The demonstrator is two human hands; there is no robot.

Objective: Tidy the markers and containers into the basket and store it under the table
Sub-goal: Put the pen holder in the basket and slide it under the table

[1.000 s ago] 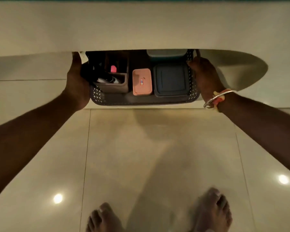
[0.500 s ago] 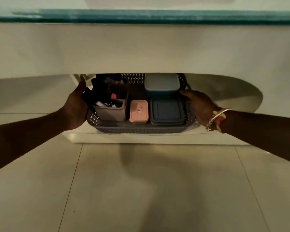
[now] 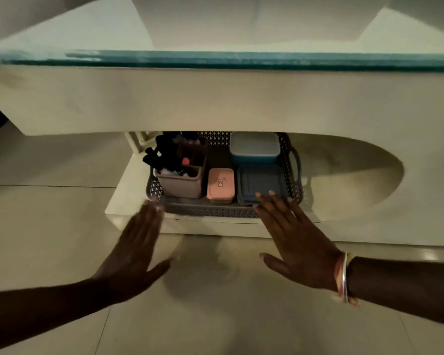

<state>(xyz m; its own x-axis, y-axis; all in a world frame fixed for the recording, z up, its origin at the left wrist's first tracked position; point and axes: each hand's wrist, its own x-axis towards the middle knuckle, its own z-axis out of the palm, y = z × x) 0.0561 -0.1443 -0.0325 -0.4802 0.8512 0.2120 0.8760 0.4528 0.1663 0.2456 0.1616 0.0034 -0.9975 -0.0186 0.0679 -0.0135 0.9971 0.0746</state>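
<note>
Pale floor tiles (image 3: 215, 316) run beneath one white desk (image 3: 215, 103) with a teal-edged glass top (image 3: 241, 60). Under the desk, one white lower ledge (image 3: 128, 190) carries one grey perforated basket (image 3: 210, 210), set well back in the recess with its front wall near the ledge's edge.

Two hands are in view, both flat with fingers straight, neither holding anything. The left hand (image 3: 136, 247) is blurred; its fingertips are at the basket's front left corner, possibly touching. The right hand (image 3: 297, 242) has its fingertips over the front right rim.

Four containers stand inside the basket:
- one teal lidded box (image 3: 254, 147), back right;
- one dark blue flat box (image 3: 260, 181), front right;
- one beige open bin (image 3: 180, 187), front left;
- one small pink box (image 3: 220, 185), between the bin and the blue box.

Several dark markers (image 3: 164, 155) stand in the bin, leaning left. Bangles (image 3: 344, 276) circle the right wrist.
</note>
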